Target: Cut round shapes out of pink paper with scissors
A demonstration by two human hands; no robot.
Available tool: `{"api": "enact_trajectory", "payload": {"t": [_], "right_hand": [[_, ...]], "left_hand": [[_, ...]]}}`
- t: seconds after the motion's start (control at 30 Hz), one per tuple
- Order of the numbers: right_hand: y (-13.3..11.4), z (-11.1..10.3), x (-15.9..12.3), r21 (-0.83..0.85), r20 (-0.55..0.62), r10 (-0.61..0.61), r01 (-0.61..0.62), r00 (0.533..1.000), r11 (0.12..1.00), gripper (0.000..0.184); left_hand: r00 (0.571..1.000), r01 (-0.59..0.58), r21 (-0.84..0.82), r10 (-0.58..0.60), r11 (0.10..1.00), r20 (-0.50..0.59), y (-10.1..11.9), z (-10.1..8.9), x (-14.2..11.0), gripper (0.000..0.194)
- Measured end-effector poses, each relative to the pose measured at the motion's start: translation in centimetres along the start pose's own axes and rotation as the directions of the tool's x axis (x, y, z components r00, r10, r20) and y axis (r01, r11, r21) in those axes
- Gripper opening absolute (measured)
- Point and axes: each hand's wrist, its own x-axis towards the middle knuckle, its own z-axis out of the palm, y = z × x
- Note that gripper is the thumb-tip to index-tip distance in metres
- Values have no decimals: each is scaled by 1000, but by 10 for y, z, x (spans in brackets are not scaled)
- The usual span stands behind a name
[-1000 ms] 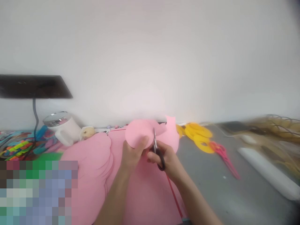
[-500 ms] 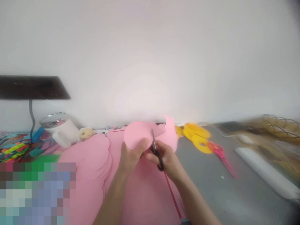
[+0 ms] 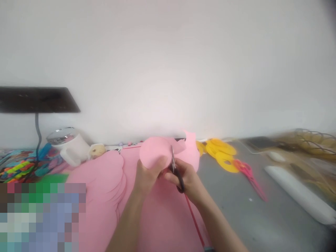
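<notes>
Head view, centre: I see the left hand (image 3: 147,177) pinching a pink disc (image 3: 154,150), the right hand (image 3: 190,179) gripping scissors (image 3: 173,166); apparently cutting, needing steady edges.

Noted: plain pink sheet (image 3: 155,152); black-handled scissors (image 3: 179,176); yellow cutouts (image 3: 220,150); pink scissors (image 3: 249,176); white mug (image 3: 75,148); multicoloured clutter (image 3: 19,168), pattern blurred, possibly mixed.

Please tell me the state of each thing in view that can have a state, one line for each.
Left hand: closed on the round pink sheet
Round pink sheet: held up, partly cut
Right hand: gripping the black-handled scissors
Black-handled scissors: in use position, blades at the sheet's edge
Pink scissors: lying down, unheld
White mug: tilted in view, contents not visible
</notes>
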Motion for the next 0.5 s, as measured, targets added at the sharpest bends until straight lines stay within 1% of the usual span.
{"api": "enact_trajectory", "payload": {"t": [0.17, 0.3, 0.4, 0.5], "right_hand": [[1, -1, 0, 15, 35, -2, 1, 999, 1000, 37], [2, -2, 1, 44, 32, -10, 9, 999, 999, 37], [2, -2, 1, 34, 43, -8, 7, 999, 999, 34], [1, -2, 1, 33, 37, 3, -4, 999, 999, 33]], "left_hand": [[1000, 7, 25, -7, 1000, -11, 3, 0, 0, 18], [1000, -3, 24, 3, 1000, -14, 3, 1, 0, 20], [1000, 2, 39, -1, 999, -17, 2, 0, 0, 25], [1000, 11, 26, -10, 1000, -18, 2, 0, 0, 24]]}}
